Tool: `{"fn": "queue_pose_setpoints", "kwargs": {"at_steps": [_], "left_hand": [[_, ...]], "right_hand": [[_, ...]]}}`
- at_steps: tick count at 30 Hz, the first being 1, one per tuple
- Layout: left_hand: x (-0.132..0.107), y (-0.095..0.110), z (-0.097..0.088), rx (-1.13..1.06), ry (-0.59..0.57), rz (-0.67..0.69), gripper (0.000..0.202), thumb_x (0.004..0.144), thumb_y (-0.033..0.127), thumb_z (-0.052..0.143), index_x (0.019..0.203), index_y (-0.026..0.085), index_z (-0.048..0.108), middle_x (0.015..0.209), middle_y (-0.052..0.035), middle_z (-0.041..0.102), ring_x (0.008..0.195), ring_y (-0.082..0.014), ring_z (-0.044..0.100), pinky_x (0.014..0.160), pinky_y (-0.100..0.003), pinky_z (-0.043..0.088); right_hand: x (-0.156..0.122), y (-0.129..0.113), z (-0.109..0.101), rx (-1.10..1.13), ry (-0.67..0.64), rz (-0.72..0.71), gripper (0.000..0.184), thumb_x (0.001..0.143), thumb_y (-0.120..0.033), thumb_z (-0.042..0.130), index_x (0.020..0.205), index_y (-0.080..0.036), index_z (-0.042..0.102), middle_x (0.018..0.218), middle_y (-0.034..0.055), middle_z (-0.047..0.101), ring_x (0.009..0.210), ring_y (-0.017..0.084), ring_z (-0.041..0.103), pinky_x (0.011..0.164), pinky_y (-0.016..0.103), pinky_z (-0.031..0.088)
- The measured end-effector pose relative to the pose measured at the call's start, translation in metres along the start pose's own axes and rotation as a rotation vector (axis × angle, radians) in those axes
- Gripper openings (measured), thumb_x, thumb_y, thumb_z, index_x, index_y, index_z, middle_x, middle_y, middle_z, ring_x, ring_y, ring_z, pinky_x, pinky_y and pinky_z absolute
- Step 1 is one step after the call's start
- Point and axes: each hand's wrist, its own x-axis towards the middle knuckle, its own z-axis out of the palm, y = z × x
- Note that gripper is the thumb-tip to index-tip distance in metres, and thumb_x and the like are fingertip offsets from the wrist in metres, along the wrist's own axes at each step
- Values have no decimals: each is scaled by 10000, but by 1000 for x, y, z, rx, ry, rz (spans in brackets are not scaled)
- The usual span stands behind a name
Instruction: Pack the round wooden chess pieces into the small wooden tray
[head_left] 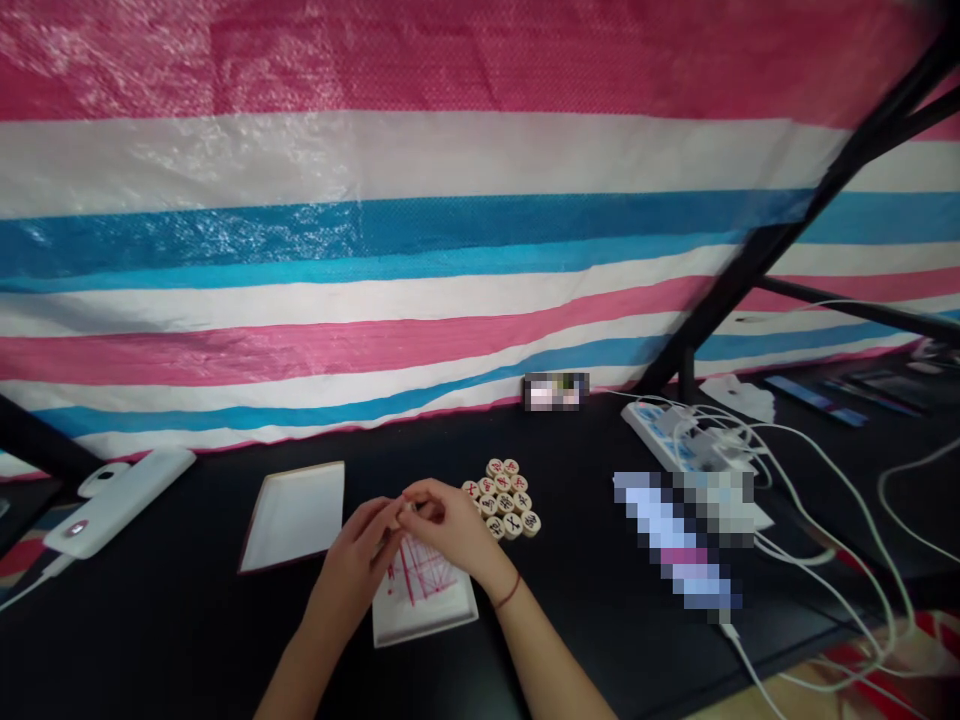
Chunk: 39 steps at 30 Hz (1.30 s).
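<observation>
The left hand and right hand curl nearly closed, fingertips meeting; whether they hold anything is hidden. Beneath them lies a red-lined white board; Chinese chess pieces cluster at two o'clock, a white tray at nine.

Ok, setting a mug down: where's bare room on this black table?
Bare black tabletop lies between the round wooden chess pieces and the pixelated object, and between the shallow white tray and white power bank. It's crowded at the white power strip with its tangled cables, and where your left hand and right hand meet above the red-lined paper.
</observation>
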Motion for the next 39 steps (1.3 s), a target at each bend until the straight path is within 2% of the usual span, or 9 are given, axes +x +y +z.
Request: {"fn": "queue_pose_setpoints", "kwargs": {"at_steps": [5,8,10,13,17,22,25,32,39], "left_hand": [[4,-2,-3,5,162,-103,171,914,298,528,1008,218,646,1065,-73,637,968,-189,661,863,-326,553],[7,1,-1,-6,52,-99,112,889,282,559,940,227,642,1034,-50,686,964,-191,668,882,-352,537],[8,5,2,52,-58,-62,73,868,258,581,898,238,645,1001,-29,716,995,-208,662,961,-425,483],[8,10,8,180,-164,-18,50,836,216,607,833,244,648,970,-15,725,1049,-237,633,1030,-505,394],[7,9,11,234,-163,0,60,786,178,618,808,225,649,1058,-67,674,1081,-271,590,961,-473,455],[7,2,13,137,-235,-72,202,830,194,566,1024,216,619,1061,-82,665,995,-254,617,889,-446,505],[6,-1,15,61,-232,-120,286,862,204,525,1141,212,586,1087,-88,668,1009,-248,618,896,-438,510],[-1,-11,13,-106,-270,-168,604,790,137,545,1379,214,434,1230,-111,604,1145,-242,567,996,-441,461],[-4,-14,10,-151,-297,-175,570,798,148,541,1361,207,468,1250,-103,590,1173,-230,546,1034,-432,438]], "right_hand": [[6,0,-18,145,238,15,306,721,-427,708,884,-177,641,773,38,696,568,128,625,532,246,504],[9,0,-25,221,316,20,382,684,-491,729,876,-176,629,794,56,702,549,133,623,523,262,517],[9,1,-25,225,325,12,390,682,-497,727,876,-174,627,803,61,703,543,132,621,517,260,514],[6,2,-21,156,286,-1,335,718,-452,702,885,-171,632,780,50,694,542,128,616,506,244,493],[1,1,-18,-61,178,-45,219,794,-331,635,950,-178,649,635,-9,620,558,128,588,531,234,476],[-8,-5,-16,-355,56,-254,231,746,-88,576,934,-193,657,960,44,592,753,130,588,711,269,505],[-11,-7,-12,-485,-33,-297,309,709,-7,560,925,-205,657,970,36,555,868,148,577,817,284,484],[-11,-4,-1,-758,-148,-325,217,773,-47,602,912,-211,628,973,26,641,955,196,529,836,323,415],[-12,-3,-3,-945,-159,-273,206,819,-115,613,999,-215,621,941,34,631,915,196,495,807,312,364]]}}
